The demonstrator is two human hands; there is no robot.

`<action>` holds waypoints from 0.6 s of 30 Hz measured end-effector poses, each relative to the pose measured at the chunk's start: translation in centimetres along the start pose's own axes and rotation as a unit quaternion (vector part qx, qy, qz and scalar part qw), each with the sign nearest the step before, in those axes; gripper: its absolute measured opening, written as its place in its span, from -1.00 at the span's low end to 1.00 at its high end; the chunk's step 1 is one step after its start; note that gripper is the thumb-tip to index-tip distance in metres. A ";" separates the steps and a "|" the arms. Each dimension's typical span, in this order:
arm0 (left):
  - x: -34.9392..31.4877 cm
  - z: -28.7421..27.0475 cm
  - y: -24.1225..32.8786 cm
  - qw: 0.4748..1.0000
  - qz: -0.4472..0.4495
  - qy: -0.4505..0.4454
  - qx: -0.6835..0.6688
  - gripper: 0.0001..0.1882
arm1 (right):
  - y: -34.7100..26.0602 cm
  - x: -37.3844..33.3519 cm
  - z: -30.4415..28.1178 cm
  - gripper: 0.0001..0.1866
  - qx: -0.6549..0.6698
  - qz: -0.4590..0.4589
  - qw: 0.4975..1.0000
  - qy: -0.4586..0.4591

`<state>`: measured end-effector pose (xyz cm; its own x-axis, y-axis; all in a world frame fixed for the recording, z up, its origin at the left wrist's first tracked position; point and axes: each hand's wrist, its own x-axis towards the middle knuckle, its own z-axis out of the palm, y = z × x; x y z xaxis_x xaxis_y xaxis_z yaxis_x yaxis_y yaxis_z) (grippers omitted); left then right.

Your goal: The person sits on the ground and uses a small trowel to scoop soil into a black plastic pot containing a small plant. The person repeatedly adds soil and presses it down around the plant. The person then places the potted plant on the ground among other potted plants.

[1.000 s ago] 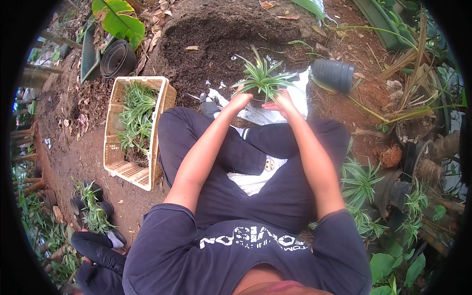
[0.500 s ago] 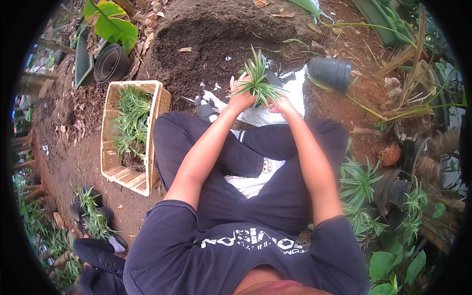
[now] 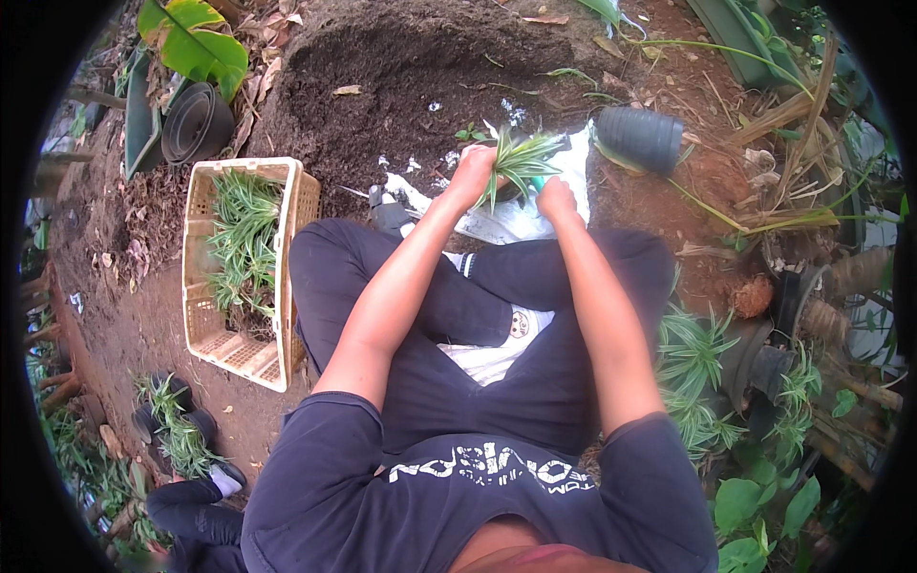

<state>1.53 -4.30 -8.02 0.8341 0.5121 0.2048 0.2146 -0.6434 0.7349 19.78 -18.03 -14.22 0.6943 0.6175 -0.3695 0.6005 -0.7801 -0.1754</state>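
Observation:
My left hand (image 3: 471, 179) is closed round the base of a spider plant (image 3: 521, 162), whose green-and-cream leaves fan out to the right. Just beside the leaves, my right hand (image 3: 557, 201) grips a small green thing (image 3: 539, 181), perhaps a handle; its far end is hidden by leaves and fingers. Both hands are over a white plastic sheet (image 3: 521, 222) that lies on the soil beyond my crossed legs. To my left, a cream plastic crate (image 3: 298, 191) holds more spider plants (image 3: 244, 234).
A black nursery pot (image 3: 638, 140) lies on its side at the far right of the sheet. Dark loose soil (image 3: 382, 86) is heaped ahead. Empty pots (image 3: 196, 122) stand at far left. Potted spider plants (image 3: 697, 353) are at my right; another person's leg (image 3: 196, 506) shows lower left.
The spider plant has tipped over to the right in my left hand. My right hand has come away from its leaves and now shows a green thing in its grip.

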 end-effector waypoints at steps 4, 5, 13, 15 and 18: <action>-0.9 -1.0 0.8 0.964 -0.126 0.026 -0.231 -0.71 | -1.3 -0.6 -3.6 -0.66 0.126 -0.091 0.977 0.146; -0.8 -0.9 -1.1 0.975 -0.113 0.037 -0.189 -0.70 | -2.0 -0.7 -5.6 -0.60 0.173 -0.086 0.970 0.147; -0.2 -1.2 -0.5 0.911 -0.188 0.074 -0.359 -0.71 | -1.4 -6.1 -17.4 -0.70 0.391 -0.153 0.886 0.198; 0.1 -0.9 -0.3 0.900 -0.193 0.075 -0.384 -0.72 | -1.4 -7.3 -16.9 -0.74 0.465 -0.213 0.830 0.223; 0.4 -0.8 0.0 0.886 -0.207 0.061 -0.410 -0.71 | -2.6 -7.7 -14.7 -0.76 0.525 -0.260 0.787 0.192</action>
<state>1.45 -3.61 -7.39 0.6984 0.6977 -0.1594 0.0057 0.2173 0.9761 18.75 -19.31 2.53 0.6521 0.7086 0.2695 0.3238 0.0611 -0.9441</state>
